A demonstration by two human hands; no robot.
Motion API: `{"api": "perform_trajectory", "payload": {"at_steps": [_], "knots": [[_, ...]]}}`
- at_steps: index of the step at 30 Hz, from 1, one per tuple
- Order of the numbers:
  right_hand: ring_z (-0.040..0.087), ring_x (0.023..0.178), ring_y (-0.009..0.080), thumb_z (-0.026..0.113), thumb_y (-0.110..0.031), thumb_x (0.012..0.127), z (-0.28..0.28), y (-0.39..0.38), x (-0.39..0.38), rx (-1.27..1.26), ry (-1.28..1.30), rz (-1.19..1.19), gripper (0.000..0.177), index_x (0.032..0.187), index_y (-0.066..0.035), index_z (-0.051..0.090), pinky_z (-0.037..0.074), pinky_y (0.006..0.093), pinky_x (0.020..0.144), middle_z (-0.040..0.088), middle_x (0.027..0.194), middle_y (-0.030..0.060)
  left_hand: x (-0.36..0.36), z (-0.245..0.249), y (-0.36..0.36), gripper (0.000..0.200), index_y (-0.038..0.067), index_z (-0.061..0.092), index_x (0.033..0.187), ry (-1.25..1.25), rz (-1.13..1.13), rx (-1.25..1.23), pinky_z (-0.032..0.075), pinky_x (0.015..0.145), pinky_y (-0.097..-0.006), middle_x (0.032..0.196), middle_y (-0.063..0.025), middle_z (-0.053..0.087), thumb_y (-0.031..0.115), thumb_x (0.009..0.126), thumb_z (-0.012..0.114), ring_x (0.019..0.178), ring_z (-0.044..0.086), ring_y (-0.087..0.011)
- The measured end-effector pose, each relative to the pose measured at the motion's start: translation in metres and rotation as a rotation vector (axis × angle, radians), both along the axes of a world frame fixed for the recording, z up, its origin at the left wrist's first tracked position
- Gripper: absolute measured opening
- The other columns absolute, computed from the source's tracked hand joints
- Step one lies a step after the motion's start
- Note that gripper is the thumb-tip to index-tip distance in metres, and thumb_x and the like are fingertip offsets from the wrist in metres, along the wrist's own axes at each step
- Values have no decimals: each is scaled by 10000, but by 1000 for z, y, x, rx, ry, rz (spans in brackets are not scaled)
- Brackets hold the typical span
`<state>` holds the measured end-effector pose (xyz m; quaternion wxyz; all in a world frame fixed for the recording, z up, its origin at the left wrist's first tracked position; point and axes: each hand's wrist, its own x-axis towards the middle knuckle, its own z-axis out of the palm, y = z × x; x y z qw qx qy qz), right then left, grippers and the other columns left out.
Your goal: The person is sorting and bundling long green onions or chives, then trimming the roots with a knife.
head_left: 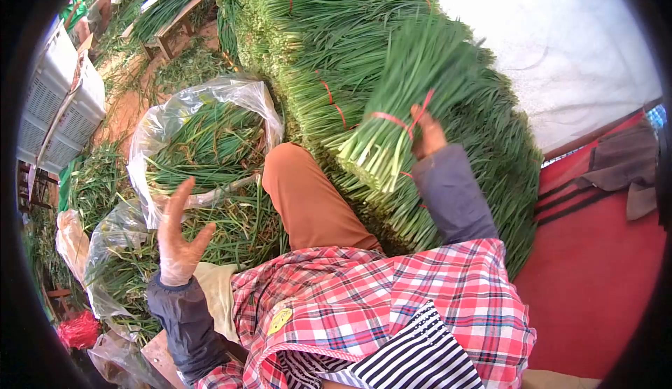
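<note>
Green chive bundle [413, 67], tied with a red band [388, 118], sits right of centre, gripped by the right hand [427, 136] above the stacked pile [308, 39]. The gloved left hand [178, 241] spreads open and empty at lower left, near a plastic bag [150, 126].

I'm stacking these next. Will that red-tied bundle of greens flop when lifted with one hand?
Probably only a little: the bundle looks fairly straight in the right hand, gripped at its red tie. Likely light, since one hand carries it. The loose leafy tips may splay if pushed.
</note>
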<state>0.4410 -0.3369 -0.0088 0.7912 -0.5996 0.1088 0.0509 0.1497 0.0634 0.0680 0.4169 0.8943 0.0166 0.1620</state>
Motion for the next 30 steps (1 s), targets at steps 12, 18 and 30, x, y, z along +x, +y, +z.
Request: {"api": "perform_trajectory", "payload": {"at_steps": [12,18,30], "knots": [[617,721,318,660,-317,772,5,-28,-37,-729,650,152,540,1145,27,473,488,421,547,571,983,223,-52,-73,30,678,34,396,1290,188,143,-364,242,1047,-353,1295,-110,439,-45,666,648,1232,372,-223],[601,617,199,580,-190,806,18,-65,-33,-832,244,92,311,1072,-30,568,462,346,558,629,798,100,-82,-101,28,605,24,420,1270,293,207,-410,249,1038,-359,1266,-134,460,24,708,644,1213,390,-235],[578,719,148,596,-145,843,38,128,-73,-529,-182,963,384,1197,-26,506,471,273,690,608,907,81,-185,8,0,679,28,371,1308,-218,723,162,263,1040,-389,1315,-128,425,11,703,679,1226,380,-266]]}}
